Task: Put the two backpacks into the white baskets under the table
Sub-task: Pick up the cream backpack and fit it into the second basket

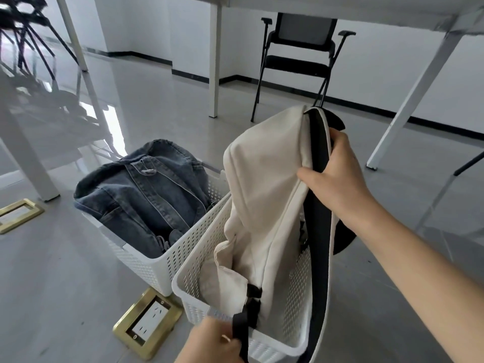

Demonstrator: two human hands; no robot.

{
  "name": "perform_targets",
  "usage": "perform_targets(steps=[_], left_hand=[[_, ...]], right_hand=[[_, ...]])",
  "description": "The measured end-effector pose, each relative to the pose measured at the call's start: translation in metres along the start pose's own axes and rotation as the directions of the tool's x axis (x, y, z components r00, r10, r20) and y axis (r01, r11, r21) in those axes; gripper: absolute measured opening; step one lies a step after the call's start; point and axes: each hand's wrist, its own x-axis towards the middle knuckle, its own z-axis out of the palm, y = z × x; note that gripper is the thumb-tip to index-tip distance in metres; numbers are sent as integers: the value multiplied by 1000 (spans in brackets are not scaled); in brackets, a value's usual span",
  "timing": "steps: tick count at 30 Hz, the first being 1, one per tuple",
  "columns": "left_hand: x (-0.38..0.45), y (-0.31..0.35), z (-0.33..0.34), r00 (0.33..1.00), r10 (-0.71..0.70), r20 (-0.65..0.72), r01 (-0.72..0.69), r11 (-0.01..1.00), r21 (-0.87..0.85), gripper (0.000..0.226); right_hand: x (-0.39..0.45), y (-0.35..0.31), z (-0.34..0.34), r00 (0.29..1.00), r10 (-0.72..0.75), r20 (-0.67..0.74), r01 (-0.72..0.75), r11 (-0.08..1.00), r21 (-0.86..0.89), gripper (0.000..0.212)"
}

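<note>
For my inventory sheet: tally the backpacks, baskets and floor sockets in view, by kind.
Backpacks: 2, denim backpack and cream backpack
White baskets: 2, far basket and near basket
Brass floor sockets: 2, near socket and far socket
Total: 6

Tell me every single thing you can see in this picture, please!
denim backpack: one, blue, lying in the far basket
cream backpack: one, cream with black straps, held upright, lower end inside the near basket
baskets: two, white with holes, side by side on the floor
floor sockets: two, brass frames, set in the grey floor left of the baskets
chair: one, black, beyond the table
table: one, white, overhead, its legs around the baskets
left hand: one, gripping a black strap at the bottom
right hand: one, gripping the cream backpack's side
</note>
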Motion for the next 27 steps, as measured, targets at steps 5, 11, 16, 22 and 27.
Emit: perform_targets(steps=[5, 11, 16, 22, 27], left_hand=[[-7, 21, -22, 984, 40, -175, -110, 904, -412, 23], [14, 30, -38, 970, -221, -101, 26, 508, -861, 18], [43, 26, -45, 963, -236, -127, 8, 501, -865, 13], [60, 50, -27, 994, -63, 91, 33, 952, 303, 25], [51, 60, -84, 998, -39, 55, 40, 999, -15, 36]], right_hand=[[0, 2, -1, 1000, -21, -9, 21, 1000, -9, 58], [-2, 2, 0, 998, -52, 20, 51, 999, 6, 55], [-6, 5, 4, 992, -105, 70, 104, 995, 13, 59], [-16, 1, 21, 960, -150, 237, 159, 987, -23, 70], [-27, 6, 24, 934, -180, 308, 222, 969, -105, 74]])
